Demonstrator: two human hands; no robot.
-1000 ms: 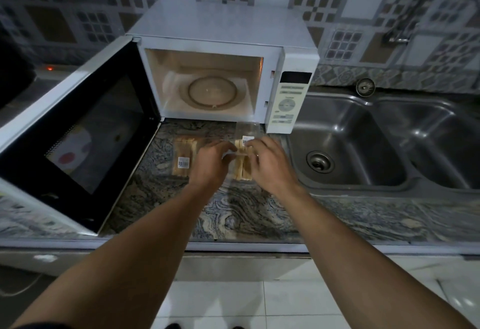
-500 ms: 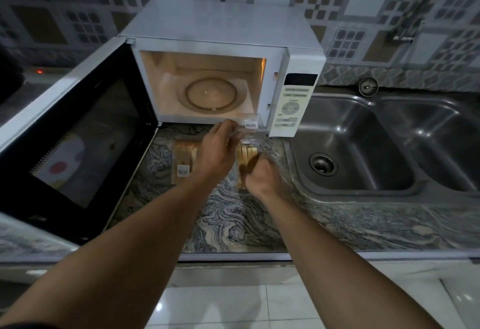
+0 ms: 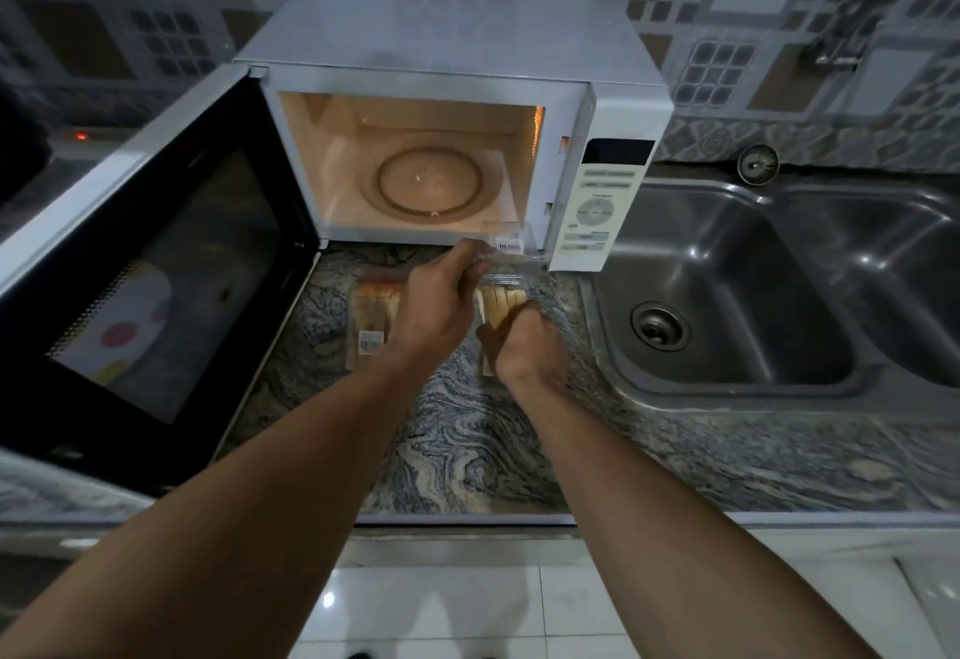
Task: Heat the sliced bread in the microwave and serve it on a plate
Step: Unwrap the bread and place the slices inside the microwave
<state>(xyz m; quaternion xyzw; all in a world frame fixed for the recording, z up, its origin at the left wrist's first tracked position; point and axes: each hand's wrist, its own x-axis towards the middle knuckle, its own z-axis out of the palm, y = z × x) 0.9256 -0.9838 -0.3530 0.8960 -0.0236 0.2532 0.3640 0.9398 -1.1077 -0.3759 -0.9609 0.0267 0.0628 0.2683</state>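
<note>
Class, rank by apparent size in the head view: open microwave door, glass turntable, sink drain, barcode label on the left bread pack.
1. microwave door
2. glass turntable
3. sink drain
4. barcode label
The door's nearness exaggerates it.

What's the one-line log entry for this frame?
phase: unpacking bread | left hand: holds clear packaging open | right hand: grips sliced bread | microwave: door open | second bread pack: untouched
</note>
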